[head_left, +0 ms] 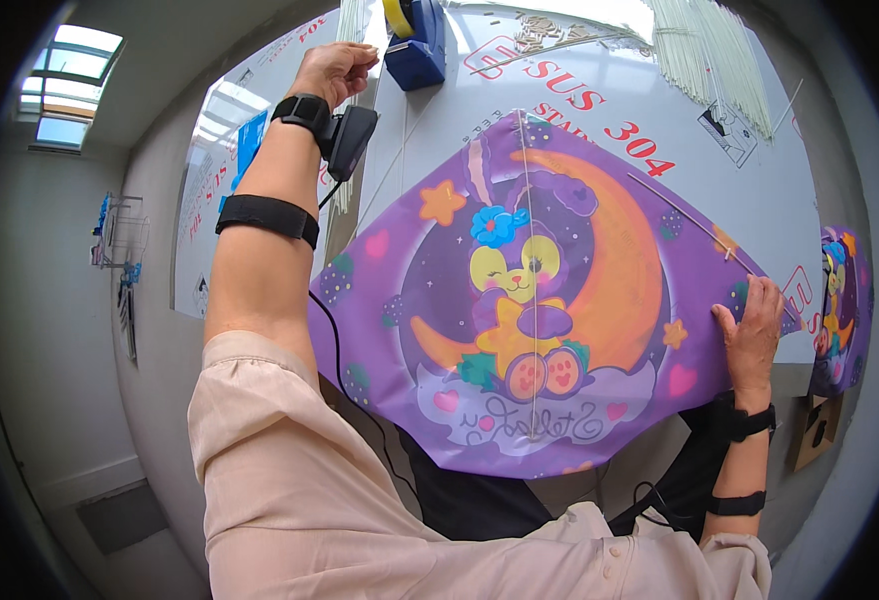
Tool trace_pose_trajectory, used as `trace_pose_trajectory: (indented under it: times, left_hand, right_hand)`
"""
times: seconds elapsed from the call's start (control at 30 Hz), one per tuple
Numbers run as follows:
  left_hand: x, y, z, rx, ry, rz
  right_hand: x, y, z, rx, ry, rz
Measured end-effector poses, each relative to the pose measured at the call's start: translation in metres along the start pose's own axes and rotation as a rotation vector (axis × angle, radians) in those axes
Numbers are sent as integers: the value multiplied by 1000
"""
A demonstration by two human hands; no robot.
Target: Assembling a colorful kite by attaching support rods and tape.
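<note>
A purple kite [634, 345] lies spread in front of me, printed with a rabbit, an orange moon and stars. A thin rod runs down its middle, and another thin rod [674, 207] lies along its upper right edge. My left hand [337, 72] is raised at the far left, beside a blue tape dispenser [416, 62] with a yellow core. Its fingers are pinched together; anything between them is too small to make out. My right hand [754, 330] rests on the kite's right corner, fingers stretched out and thumb apart, near the rod's lower end.
The table [619, 130] has a white sheet with red print. A bundle of pale thin rods [704, 60] and a pile of small pieces [544, 32] lie at the back. Another printed kite [839, 310] hangs at the right. A black cable [334, 335] trails by my left arm.
</note>
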State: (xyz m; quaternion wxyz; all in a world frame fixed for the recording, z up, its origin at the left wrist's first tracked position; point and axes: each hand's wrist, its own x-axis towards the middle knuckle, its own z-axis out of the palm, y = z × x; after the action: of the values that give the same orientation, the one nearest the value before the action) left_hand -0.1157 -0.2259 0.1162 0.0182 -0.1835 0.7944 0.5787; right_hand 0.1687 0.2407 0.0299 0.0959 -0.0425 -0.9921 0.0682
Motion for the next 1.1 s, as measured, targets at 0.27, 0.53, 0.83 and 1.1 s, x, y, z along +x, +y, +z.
trace_pose_trajectory:
  times: [0.27, 0.53, 0.83, 1.1]
  left_hand:
    - [-2, -13, -57, -40, -87, -117]
    - [-71, -6, -51, -216, -259, -116]
    - [-77, -3, -56, -239, -247, -37]
    - [-65, -10, -57, -229, -290, -33]
  right_hand:
    - [65, -149, -7, 630, -335, -320]
    - [132, -354, 82, 685, -185, -976]
    - [142, -435, 139, 425, -20, -1449]
    - [134, -438, 91, 363, -26, -1486]
